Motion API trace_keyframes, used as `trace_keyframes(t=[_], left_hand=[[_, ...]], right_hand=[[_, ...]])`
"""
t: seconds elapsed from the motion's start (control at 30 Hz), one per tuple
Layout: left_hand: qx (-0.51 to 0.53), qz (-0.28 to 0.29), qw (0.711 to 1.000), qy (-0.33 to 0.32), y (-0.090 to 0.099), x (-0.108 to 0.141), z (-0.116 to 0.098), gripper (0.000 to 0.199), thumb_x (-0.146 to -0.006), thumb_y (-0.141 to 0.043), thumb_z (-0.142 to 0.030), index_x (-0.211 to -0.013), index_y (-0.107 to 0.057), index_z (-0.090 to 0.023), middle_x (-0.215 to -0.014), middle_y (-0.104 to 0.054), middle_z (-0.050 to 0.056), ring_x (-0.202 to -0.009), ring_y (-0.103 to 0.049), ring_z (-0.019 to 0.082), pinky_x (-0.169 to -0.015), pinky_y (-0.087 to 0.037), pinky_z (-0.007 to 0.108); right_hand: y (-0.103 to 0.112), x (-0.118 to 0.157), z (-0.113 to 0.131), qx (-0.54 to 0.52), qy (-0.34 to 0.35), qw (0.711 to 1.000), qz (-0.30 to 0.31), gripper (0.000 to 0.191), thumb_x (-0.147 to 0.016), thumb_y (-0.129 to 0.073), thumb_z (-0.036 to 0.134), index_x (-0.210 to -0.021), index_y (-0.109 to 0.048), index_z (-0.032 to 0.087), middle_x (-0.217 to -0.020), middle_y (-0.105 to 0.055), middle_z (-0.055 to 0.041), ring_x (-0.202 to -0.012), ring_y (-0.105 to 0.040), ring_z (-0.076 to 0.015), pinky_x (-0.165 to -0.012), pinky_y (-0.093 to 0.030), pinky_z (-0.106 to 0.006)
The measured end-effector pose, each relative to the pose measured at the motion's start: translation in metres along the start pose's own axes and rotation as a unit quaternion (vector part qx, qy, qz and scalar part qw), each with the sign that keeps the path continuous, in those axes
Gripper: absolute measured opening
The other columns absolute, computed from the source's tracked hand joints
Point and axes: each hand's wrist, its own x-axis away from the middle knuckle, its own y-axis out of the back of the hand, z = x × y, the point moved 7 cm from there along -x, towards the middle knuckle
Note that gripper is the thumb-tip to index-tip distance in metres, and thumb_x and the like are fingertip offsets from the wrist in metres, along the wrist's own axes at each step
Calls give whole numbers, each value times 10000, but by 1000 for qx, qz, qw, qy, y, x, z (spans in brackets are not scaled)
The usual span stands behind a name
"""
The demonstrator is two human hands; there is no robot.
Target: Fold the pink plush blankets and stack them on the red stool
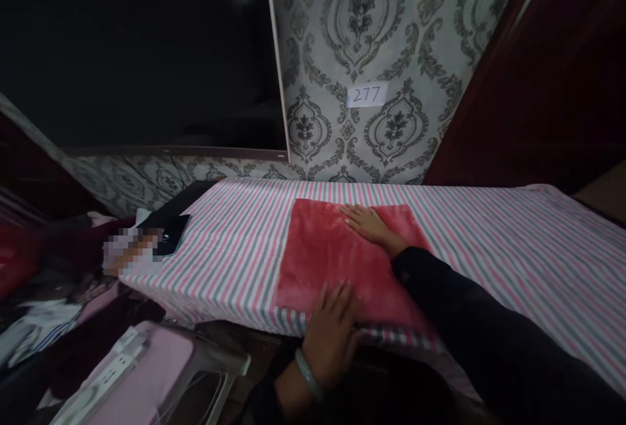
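Note:
A red, plush-looking cloth (323, 249) lies spread flat as a rough rectangle on a pink, grey and white striped cover (235, 236). Toward its far edge my right hand (368, 224) rests palm down on it, fingers stretched out. My left hand (333, 327), with a pale bangle (308, 376) at the wrist, is at the cloth's near edge, its fingers extended over the red surface and slightly blurred. Neither hand grips anything. The right forearm hides the cloth's right side.
Behind the striped surface stands a patterned wall with a paper label (366, 94) reading 277. A large dark screen (147, 53) hangs at left. A dark tablet-like object (175, 234) lies at the left end. Below it, a power strip (110, 376) sits on a pink stool (166, 360).

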Motion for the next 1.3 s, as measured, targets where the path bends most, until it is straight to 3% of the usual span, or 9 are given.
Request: trace_keyframes(t=[0.13,0.23,0.37,0.57,0.73,0.93,1.03,1.13,1.3], left_hand=[[-13,-32,998,48,37,-13,30,478,-1010,-470,-268,-1480,-512,-183,-1525,-556,128,-1461,-462,290,-1232,-306,611],[-34,-37,996,68,45,-24,47,512,-1011,-478,-317,-1497,-499,-157,-1545,-530,149,-1476,-434,312,-1235,-286,628],[-54,-18,994,97,25,-29,59,626,-962,-569,-456,-1526,-485,-198,-1582,-477,168,-1492,-386,379,-1189,-303,689],[-88,-69,988,103,-7,-6,60,753,-876,-676,-463,-1568,-434,-295,-1640,-386,163,-1510,-303,444,-1168,-241,739],[-91,-100,987,90,-15,24,51,808,-829,-707,-387,-1577,-408,-334,-1672,-341,111,-1562,-196,408,-1222,-158,704],[-110,-106,986,72,-26,57,38,898,-754,-758,-418,-1573,-394,-358,-1682,-320,113,-1564,-200,419,-1143,-330,686],[-114,-96,987,62,-13,59,37,847,-765,-759,-331,-1549,-438,-346,-1671,-342,118,-1533,-291,412,-1101,-413,645],[-81,-84,991,60,12,53,42,665,-849,-647,-212,-1492,-523,-329,-1592,-483,91,-1445,-456,347,-1075,-482,565],[65,-114,989,64,64,17,68,422,-1010,-391,-195,-1319,-673,-246,-1307,-713,85,-1234,-643,231,-1054,-547,453]], right_hand=[[26,-14,26,-10,1,1000,10,615,-1071,-246,531,-1634,-308,291,-1706,-234,-62,-1579,-145,-324,-1243,-187,-611],[38,-34,68,-37,57,998,11,605,-1073,-231,555,-1637,-284,343,-1718,-199,-22,-1590,-88,-293,-1258,-137,-595],[19,-55,107,-51,90,994,45,599,-1075,-260,553,-1643,-249,363,-1717,-202,-18,-1585,-131,-305,-1251,-139,-617],[-18,-65,103,-58,86,994,39,611,-1080,-243,568,-1645,-255,338,-1718,-203,-30,-1573,-189,-307,-1251,-208,-578],[-21,-67,99,-48,104,993,10,589,-1082,-260,564,-1633,-286,358,-1704,-253,-26,-1559,-234,-315,-1233,-263,-581],[-16,-65,103,-35,98,995,10,576,-1090,-262,527,-1637,-279,346,-1703,-248,-45,-1551,-253,-326,-1223,-279,-600],[-4,-63,110,-31,82,996,29,585,-1090,-289,502,-1644,-262,316,-1714,-205,-58,-1569,-187,-332,-1240,-235,-608],[12,-47,123,-29,92,995,38,618,-1081,-355,494,-1651,-234,288,-1722,-147,-72,-1584,-77,-330,-1252,-152,-633],[6,36,156,-53,215,975,35,600,-1057,-481,468,-1613,-349,286,-1697,-237,-84,-1576,-156,-323,-1252,-149,-649]])
